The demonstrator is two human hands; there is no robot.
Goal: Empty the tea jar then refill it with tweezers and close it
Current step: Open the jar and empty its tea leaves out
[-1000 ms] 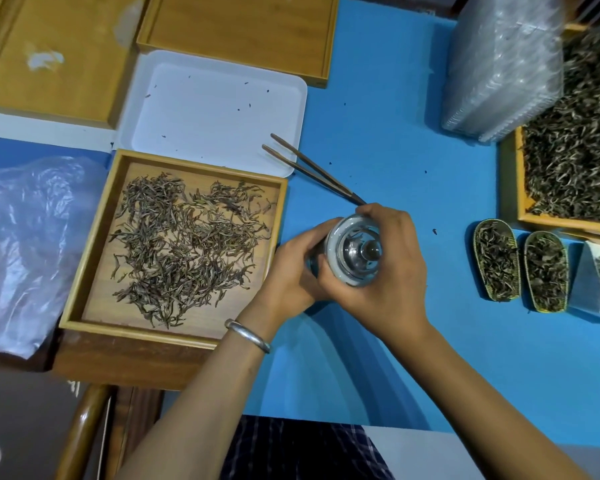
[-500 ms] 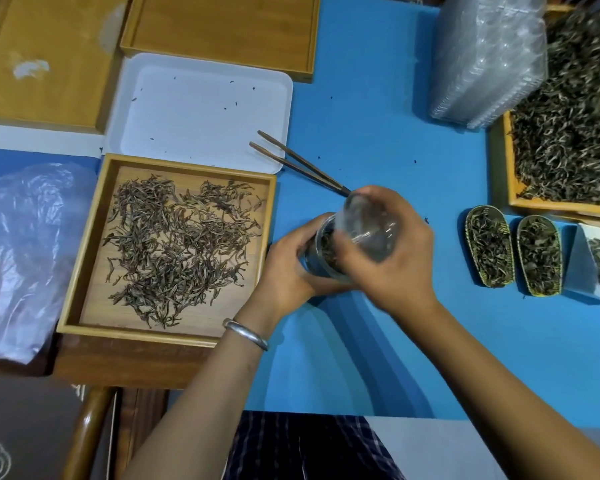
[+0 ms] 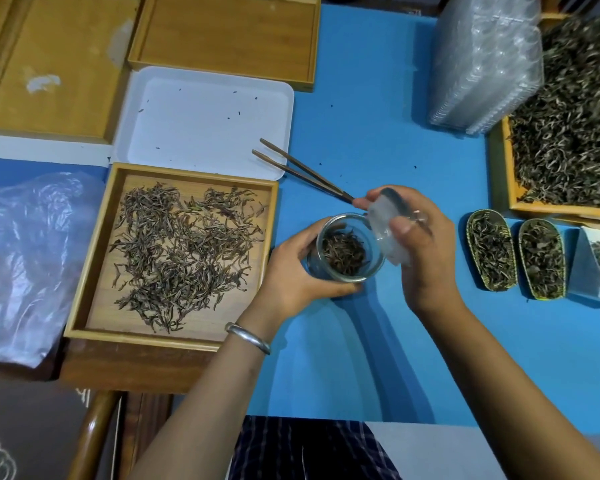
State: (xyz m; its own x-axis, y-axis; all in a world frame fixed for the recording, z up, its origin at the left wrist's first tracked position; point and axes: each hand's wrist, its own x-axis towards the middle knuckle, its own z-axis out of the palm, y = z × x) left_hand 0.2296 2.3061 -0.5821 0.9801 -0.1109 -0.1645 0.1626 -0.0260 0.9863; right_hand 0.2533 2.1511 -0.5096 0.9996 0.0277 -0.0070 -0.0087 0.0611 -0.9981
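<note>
- While the left hand [image 3: 300,271] is curling its fingers round the glass tea jar [image 3: 345,252] just above the blue counter [image 3: 378,140], the right hand [image 3: 418,244] is pinching the clear lid [image 3: 387,233], tilted beside the jar's open mouth.
- Since tea [image 3: 343,254] is sitting in the jar, the step in hand looks like emptying; setting the lid down well apart, then tipping the jar low over the wooden tray [image 3: 84,323], should keep leaves from scattering.
- Tweezers [image 3: 298,173] are lying near, tips resting on the white tray [image 3: 205,81].
- The right hand is covering the tweezers' joined end, the lid is blurring into glare, and the jar's base is hiding behind the left hand's fingers.
</note>
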